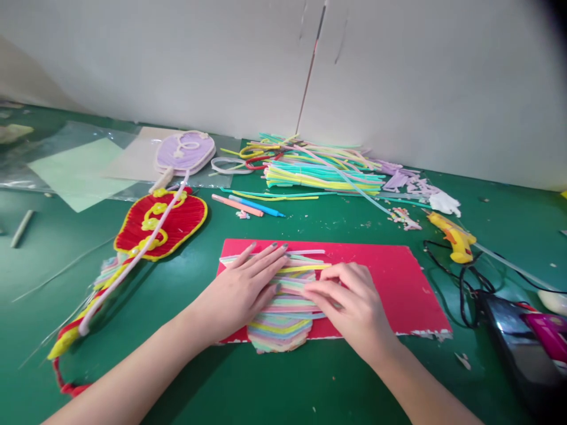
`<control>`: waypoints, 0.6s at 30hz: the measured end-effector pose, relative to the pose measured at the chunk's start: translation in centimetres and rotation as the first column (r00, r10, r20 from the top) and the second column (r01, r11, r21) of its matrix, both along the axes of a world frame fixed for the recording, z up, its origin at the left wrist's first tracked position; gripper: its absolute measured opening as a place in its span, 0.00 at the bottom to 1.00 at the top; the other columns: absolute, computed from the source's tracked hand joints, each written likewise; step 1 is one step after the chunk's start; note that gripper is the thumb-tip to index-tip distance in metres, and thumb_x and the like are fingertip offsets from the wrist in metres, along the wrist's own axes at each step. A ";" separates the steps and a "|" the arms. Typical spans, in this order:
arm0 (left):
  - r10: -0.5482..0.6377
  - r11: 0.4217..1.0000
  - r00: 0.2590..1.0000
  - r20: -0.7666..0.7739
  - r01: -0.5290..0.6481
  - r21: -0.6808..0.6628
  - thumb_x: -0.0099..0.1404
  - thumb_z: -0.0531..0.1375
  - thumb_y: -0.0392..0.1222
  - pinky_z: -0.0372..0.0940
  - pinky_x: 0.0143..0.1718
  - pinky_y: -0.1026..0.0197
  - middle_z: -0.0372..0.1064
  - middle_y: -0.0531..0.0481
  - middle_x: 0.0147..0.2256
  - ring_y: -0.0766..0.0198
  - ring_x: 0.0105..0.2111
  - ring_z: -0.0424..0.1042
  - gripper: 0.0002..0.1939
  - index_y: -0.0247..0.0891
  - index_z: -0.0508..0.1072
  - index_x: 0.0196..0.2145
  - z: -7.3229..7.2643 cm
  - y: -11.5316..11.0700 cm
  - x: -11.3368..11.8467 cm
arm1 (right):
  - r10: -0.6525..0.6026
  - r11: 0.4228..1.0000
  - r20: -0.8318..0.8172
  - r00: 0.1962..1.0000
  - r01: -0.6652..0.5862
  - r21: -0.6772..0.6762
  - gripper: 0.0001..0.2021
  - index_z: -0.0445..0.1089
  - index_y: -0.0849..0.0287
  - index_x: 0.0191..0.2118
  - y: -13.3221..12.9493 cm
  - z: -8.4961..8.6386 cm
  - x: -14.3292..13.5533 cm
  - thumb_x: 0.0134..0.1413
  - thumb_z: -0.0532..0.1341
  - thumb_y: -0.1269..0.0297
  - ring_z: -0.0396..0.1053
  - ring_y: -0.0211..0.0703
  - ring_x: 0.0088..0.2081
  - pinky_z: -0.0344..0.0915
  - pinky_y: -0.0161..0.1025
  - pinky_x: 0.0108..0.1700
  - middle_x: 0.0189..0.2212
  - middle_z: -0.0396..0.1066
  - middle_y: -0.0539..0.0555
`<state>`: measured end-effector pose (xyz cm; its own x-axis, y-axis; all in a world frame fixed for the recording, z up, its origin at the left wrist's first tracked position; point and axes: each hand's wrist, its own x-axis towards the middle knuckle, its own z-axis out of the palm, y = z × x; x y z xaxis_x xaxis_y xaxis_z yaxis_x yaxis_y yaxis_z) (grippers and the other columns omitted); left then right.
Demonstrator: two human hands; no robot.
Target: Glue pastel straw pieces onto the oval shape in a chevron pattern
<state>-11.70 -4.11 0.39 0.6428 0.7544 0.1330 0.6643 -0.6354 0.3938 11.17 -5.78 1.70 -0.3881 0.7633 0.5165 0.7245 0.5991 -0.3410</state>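
Observation:
Pastel pipe cleaners lie side by side in striped rows on a rounded piece, over a red board. Its lower striped edge overhangs the board's near side. My left hand lies flat across the rows at their left, fingers stretched out and pressing down. At the right ends of the rows, my right hand has thumb and forefinger pinched on a pipe cleaner. Its other fingers are curled. A yellow strip and a pale lilac strip stick out beyond my left fingers.
Behind the board lies a heap of pipe cleaners, with two pens before it. A red and yellow fan and a lilac fan lie left. At right are a yellow glue gun, its cord, and a dark box.

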 end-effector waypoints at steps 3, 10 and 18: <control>0.002 1.000 1.000 -0.002 -0.002 0.004 0.70 0.49 0.42 0.47 0.64 0.47 0.51 0.48 0.64 0.59 0.63 0.52 0.25 0.43 0.54 0.63 -0.1 0.1 -0.1 | 0.023 0.999 0.044 0.999 -0.022 -0.029 0.05 0.74 0.54 0.31 0.0 -0.2 -0.1 0.56 0.62 0.63 0.65 0.38 0.32 0.58 0.39 0.37 0.28 0.69 0.49; -0.021 1.000 1.000 -0.017 0.021 0.022 0.72 0.47 0.42 0.46 0.64 0.47 0.51 0.49 0.64 0.59 0.63 0.52 0.24 0.44 0.52 0.64 -0.2 0.1 0.0 | 0.007 1.000 0.069 0.998 -0.007 -0.010 0.07 0.73 0.56 0.32 0.2 -0.3 -0.1 0.59 0.59 0.66 0.65 0.37 0.31 0.57 0.38 0.37 0.27 0.71 0.49; -0.062 0.998 0.997 -0.049 0.063 0.000 0.72 0.46 0.43 0.41 0.65 0.46 0.46 0.51 0.65 0.57 0.65 0.46 0.26 0.47 0.48 0.65 0.3 -0.1 -0.1 | 0.013 1.000 0.093 0.996 -0.012 -0.012 0.07 0.73 0.55 0.35 0.1 -0.5 0.1 0.60 0.57 0.69 0.67 0.37 0.34 0.58 0.37 0.39 0.32 0.74 0.49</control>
<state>-11.81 -4.23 0.70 0.6944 0.7124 0.1016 0.6418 -0.6770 0.3603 11.23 -5.66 1.15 -0.4435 0.7640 0.4687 0.7460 0.6045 -0.2794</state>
